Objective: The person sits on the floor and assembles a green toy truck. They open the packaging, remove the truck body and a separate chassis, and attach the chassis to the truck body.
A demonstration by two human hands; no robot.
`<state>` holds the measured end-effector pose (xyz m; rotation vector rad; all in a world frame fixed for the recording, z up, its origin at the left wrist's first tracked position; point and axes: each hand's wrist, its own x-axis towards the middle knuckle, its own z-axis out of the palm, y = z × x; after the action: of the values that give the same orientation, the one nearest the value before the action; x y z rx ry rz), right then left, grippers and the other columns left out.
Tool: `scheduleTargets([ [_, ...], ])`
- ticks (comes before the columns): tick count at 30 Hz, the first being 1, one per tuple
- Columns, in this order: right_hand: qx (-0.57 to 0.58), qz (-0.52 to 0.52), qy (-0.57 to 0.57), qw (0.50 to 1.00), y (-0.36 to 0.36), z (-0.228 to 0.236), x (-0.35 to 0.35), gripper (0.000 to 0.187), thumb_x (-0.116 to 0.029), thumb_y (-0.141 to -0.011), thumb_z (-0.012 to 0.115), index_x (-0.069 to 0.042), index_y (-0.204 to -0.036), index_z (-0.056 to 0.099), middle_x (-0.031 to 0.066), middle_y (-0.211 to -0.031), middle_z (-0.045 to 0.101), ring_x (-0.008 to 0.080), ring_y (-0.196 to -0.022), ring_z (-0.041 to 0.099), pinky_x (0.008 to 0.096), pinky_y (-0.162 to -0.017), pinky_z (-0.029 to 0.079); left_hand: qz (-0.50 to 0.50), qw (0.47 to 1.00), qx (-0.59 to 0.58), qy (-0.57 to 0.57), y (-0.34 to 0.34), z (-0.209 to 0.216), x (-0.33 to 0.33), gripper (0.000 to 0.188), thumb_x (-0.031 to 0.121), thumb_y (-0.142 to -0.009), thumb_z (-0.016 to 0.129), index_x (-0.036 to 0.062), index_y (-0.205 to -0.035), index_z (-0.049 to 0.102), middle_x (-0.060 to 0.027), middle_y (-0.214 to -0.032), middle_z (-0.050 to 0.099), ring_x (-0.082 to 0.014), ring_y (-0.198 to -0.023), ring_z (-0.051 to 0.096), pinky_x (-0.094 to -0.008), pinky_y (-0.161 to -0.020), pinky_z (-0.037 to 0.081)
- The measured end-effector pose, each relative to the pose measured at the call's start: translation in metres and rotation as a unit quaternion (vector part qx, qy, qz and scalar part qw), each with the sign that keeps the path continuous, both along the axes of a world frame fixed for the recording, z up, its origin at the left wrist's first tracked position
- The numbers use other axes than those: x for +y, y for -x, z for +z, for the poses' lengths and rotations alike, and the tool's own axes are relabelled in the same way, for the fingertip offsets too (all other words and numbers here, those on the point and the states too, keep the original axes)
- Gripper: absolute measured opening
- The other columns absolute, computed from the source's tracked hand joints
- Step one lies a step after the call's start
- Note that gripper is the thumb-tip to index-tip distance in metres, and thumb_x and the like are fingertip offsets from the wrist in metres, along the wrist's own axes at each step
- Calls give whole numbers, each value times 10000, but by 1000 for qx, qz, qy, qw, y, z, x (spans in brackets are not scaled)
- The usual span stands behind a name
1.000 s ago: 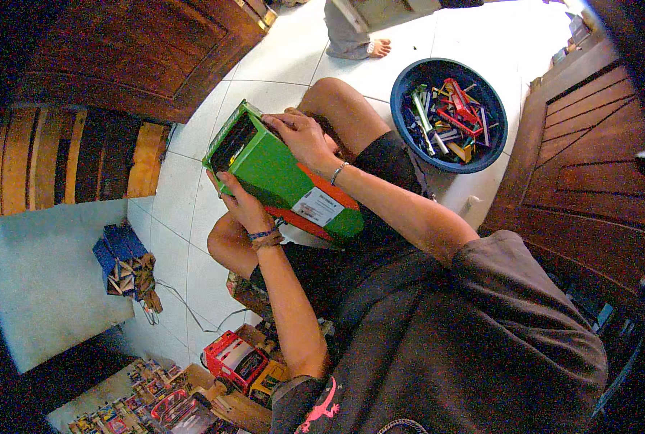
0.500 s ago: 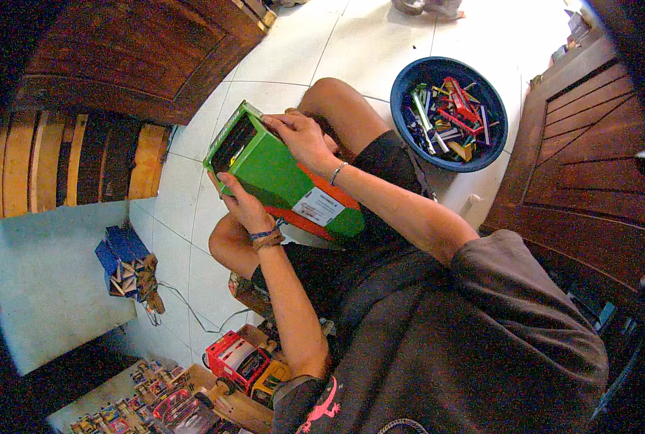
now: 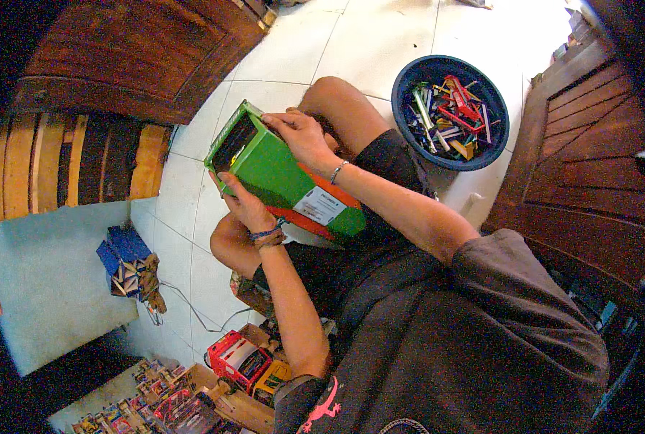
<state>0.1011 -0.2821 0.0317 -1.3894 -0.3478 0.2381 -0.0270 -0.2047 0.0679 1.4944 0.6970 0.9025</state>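
A green box-shaped body (image 3: 268, 177) with orange panels and a white printed label lies tilted across my lap. Its far left end has a framed opening that shows a dark inside. My left hand (image 3: 246, 207) grips the lower side near that opening, thumb on top and the other fingers mostly hidden beneath. On the opposite edge, my right hand (image 3: 304, 137) presses its fingers against the green rim by the opening. Whether anything small sits under those fingertips cannot be made out.
A dark blue tub (image 3: 402, 134) of colourful offcuts stands to the right. Wooden doors (image 3: 120, 58) flank the tiled floor (image 3: 272, 61). At lower left are a blue box (image 3: 129, 242), a cable (image 3: 185, 300), a red toy truck (image 3: 241, 358) and several small colourful items.
Both hands keep almost the same hold on the green body. The view has shifted very slightly; a blurry object at the top edge has mostly left the picture.
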Motion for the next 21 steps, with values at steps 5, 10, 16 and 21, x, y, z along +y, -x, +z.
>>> scheduleTargets([
  [5, 1, -13, -19, 1000, -1, -2, 4, 387, -411, -921, 659, -60, -1050, 760, 183, -1006, 704, 309, -954, 669, 361, -885, 504, 24, 998, 28, -44, 2, -4, 4, 736, 512, -1029, 452, 23, -1545, 260, -209, -1502, 393, -289, -1309, 457, -375, -1077, 388],
  [10, -3, -4, -36, 999, -2, -6, 4, 364, -398, -928, 650, -75, -1053, 763, 176, -1022, 704, 306, -965, 665, 359, -900, 500, 17, 1000, 13, -22, 2, -5, 3, 753, 522, -1026, 451, 12, -1544, 252, -224, -1514, 366, -297, -1324, 443, -385, -1082, 383],
  [16, -1, -4, -46, 999, 1, -1, 5, 366, -401, -923, 659, -73, -1047, 765, 171, -988, 711, 297, -936, 674, 361, -867, 515, 2, 1000, -1, -15, 3, -2, -1, 787, 546, -1011, 467, 22, -1551, 238, -213, -1517, 358, -300, -1326, 438, -391, -1085, 382],
  [21, 10, 112, 22, 993, -13, 19, -34, 341, -325, -976, 622, -46, -1145, 722, 99, -1037, 698, 163, -943, 637, 311, -870, 507, -29, 997, -1, 74, 8, 6, -3, 799, 562, -994, 490, 45, -1554, 250, -182, -1521, 364, -285, -1317, 449, -394, -1060, 409],
])
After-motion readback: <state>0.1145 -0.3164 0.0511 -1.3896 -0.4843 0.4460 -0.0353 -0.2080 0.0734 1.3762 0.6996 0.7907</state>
